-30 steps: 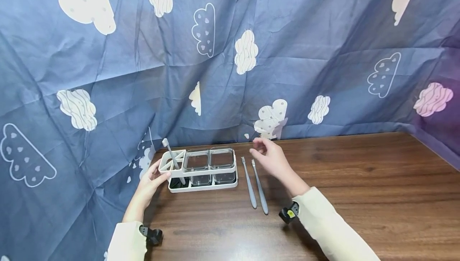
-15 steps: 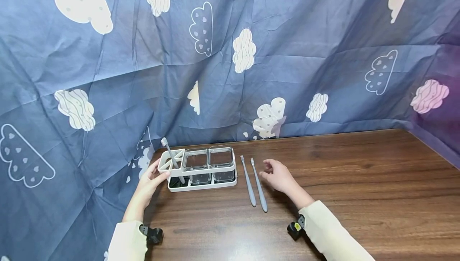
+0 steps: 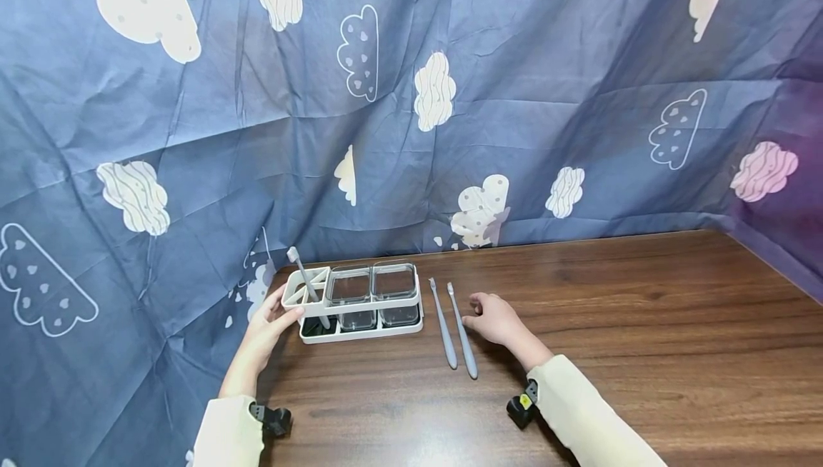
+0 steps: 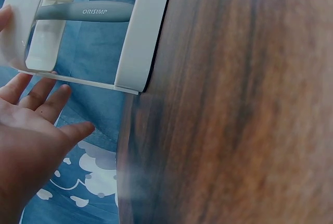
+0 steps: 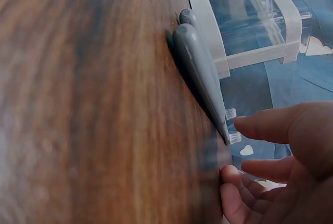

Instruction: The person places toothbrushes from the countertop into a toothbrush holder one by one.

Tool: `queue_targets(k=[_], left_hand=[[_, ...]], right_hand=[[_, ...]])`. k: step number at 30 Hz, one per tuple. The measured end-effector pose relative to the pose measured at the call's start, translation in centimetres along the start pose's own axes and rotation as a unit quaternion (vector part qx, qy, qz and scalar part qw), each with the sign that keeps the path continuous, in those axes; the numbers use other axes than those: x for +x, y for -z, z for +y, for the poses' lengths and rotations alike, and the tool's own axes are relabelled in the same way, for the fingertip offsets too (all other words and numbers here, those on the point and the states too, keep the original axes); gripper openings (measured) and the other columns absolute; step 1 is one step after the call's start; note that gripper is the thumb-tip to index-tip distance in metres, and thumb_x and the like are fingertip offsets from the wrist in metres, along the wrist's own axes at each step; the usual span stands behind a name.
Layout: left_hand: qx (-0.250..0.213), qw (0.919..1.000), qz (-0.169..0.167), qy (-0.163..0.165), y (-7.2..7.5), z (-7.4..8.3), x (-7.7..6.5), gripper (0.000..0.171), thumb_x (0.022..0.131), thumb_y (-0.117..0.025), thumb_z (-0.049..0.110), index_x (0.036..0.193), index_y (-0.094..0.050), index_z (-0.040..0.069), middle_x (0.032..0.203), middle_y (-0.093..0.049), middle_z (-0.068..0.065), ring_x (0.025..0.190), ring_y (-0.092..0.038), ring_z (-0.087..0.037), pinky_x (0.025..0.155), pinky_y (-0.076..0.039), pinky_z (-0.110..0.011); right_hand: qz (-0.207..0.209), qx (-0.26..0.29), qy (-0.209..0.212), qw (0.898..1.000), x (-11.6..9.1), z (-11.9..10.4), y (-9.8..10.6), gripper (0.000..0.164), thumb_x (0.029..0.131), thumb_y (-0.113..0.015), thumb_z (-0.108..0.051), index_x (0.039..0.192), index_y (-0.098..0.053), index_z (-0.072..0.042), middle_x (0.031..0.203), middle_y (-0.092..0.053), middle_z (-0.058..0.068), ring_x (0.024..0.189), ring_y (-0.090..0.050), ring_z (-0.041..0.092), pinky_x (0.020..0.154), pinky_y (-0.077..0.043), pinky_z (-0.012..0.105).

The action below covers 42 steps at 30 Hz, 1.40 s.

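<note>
My left hand (image 3: 262, 331) grips the left end of a white toothbrush holder (image 3: 360, 308), thumb at the front and fingers round the side. One grey toothbrush (image 3: 306, 274) leans in its left compartment, its handle (image 4: 83, 11) lettered in the left wrist view. Two clear cups (image 3: 394, 281) sit side by side in the rack. To the right, two grey toothbrushes (image 3: 461, 331) lie apart on the table, heads away from me. Just right of their heads hovers my right hand (image 3: 498, 320), fingers loosely bent and holding nothing. In the right wrist view its thumb (image 5: 265, 125) is close to the brush heads.
The brown wooden table (image 3: 643, 324) extends far to the right. Behind it and on the left hangs a blue cloth (image 3: 386, 188) with cloud prints, close behind the holder.
My right hand has come down and toward me from above the brush heads to just right of them. The left hand keeps its grip on the holder.
</note>
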State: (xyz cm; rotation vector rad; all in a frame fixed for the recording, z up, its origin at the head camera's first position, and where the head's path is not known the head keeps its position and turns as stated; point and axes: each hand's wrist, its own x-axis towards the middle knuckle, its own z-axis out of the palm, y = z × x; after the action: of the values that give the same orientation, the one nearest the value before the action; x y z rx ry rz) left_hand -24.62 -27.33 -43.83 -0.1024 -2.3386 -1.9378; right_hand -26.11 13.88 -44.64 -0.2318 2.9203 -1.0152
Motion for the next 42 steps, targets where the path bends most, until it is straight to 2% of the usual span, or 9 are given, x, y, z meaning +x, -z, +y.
queue_targets(k=[11,18,26,31,34,42], left_hand=[[-0.001,0.9999,0.0,0.015,0.0,0.2,-0.1,0.066,0.091,-0.061,0.006,0.149,-0.029,0.0,0.151,-0.034,-0.023,0.105,-0.046,0.015,0.092,-0.035,-0.006],[-0.003,0.9999,0.0,0.011,0.0,0.0,-0.1,0.067,0.091,-0.061,0.006,0.149,-0.029,-0.001,0.151,-0.033,-0.025,0.105,-0.047,0.015,0.091,-0.036,-0.006],[0.007,0.9999,0.003,0.012,-0.1,0.3,-0.1,0.066,0.092,-0.061,0.008,0.149,-0.029,0.0,0.152,-0.032,-0.023,0.122,-0.042,-0.001,0.093,-0.034,-0.006],[0.006,0.9999,0.003,0.011,-0.1,0.3,-0.1,0.066,0.092,-0.061,0.007,0.149,-0.029,-0.001,0.15,-0.034,-0.024,0.113,-0.045,0.006,0.093,-0.035,-0.007],[0.008,0.9999,0.003,0.009,-0.1,0.2,-0.1,0.066,0.092,-0.061,0.007,0.149,-0.029,-0.001,0.15,-0.034,-0.024,0.11,-0.045,0.01,0.092,-0.035,-0.006],[-0.003,1.0,-0.002,0.004,0.0,0.2,0.1,0.065,0.092,-0.061,0.006,0.148,-0.03,-0.002,0.148,-0.037,-0.024,0.104,-0.05,0.012,0.089,-0.039,-0.007]], right_hand=[[-0.005,-0.066,0.0,0.998,-0.2,-0.7,-0.1,0.046,0.084,-0.07,-0.022,0.122,-0.061,0.003,0.095,-0.061,0.01,0.092,-0.058,0.026,0.083,-0.047,0.044],[0.0,-0.066,-0.003,0.998,-0.1,-1.0,-0.4,0.046,0.085,-0.069,-0.025,0.12,-0.062,0.004,0.101,-0.064,0.014,0.099,-0.06,0.03,0.087,-0.047,0.046],[-0.006,-0.092,-0.003,0.996,0.2,-1.6,-0.8,0.042,0.085,-0.069,-0.023,0.119,-0.064,0.002,0.107,-0.064,0.018,0.105,-0.059,0.034,0.09,-0.046,0.048],[-0.007,-0.105,-0.01,0.994,0.4,-1.6,-1.0,0.041,0.085,-0.069,-0.023,0.118,-0.065,0.001,0.111,-0.064,0.02,0.108,-0.058,0.036,0.09,-0.047,0.049],[-0.008,-0.112,-0.009,0.994,0.6,-1.6,-1.0,0.038,0.084,-0.069,-0.022,0.115,-0.067,0.001,0.109,-0.065,0.019,0.104,-0.059,0.034,0.087,-0.048,0.049],[-0.013,-0.113,-0.021,0.993,0.8,-2.0,-0.9,0.029,0.081,-0.069,-0.018,0.104,-0.07,-0.001,0.098,-0.068,0.014,0.088,-0.061,0.028,0.079,-0.05,0.045]])
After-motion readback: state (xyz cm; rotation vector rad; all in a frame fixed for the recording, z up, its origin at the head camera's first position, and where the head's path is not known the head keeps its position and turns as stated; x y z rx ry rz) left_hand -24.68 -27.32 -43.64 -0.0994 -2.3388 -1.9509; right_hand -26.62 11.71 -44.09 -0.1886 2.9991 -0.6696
